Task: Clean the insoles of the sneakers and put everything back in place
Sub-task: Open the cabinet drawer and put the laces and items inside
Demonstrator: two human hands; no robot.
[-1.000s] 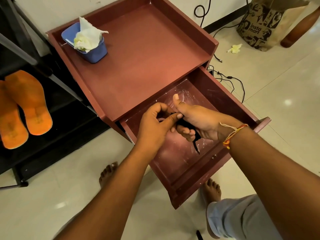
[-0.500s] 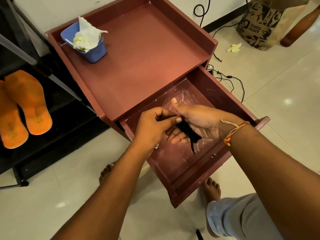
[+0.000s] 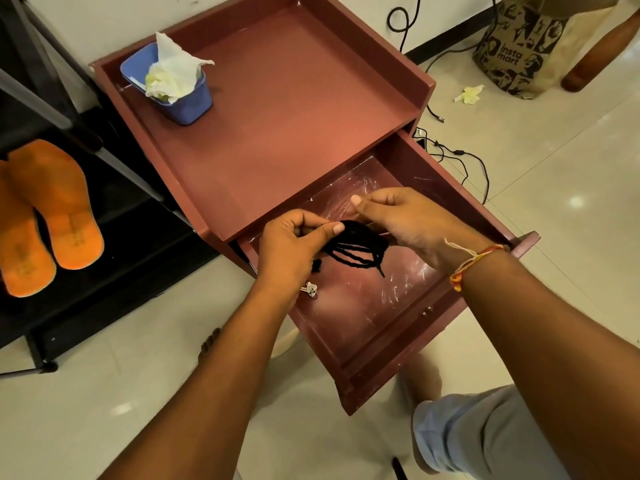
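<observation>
Fingers (image 3: pixel 329 232) of the left hand (image 3: pixel 291 247) pinch one end of a looped black cord (image 3: pixel 360 244), thumb pressed against forefinger, while the right hand (image 3: pixel 405 220) curls over the other end with its thumb lifted; how its fingertips grip the loops is hidden, though it looks like a loose hold. The cord, probably a shoelace, runs hand to hand with its long axis across the body, its loops sagging below the fingers and one tip hanging down. Straight beneath the fingers lies the open drawer (image 3: pixel 381 375), so the coming move is likely a short drop, and either hand is equally near. Just below the left hand a small metal piece (image 3: pixel 310 289) sits on the drawer floor. Beyond the fingers is the cabinet top (image 3: pixel 294 116), with a blue tub (image 3: pixel 187 102) of crumpled tissue (image 3: pixel 173 71) at its far corner. Well off to the left of the fingers, the orange insoles (image 3: pixel 59 202) lie side by side on a black rack (image 3: pixel 121 209), apart from both hands. Nothing stands between cord and drawer.
</observation>
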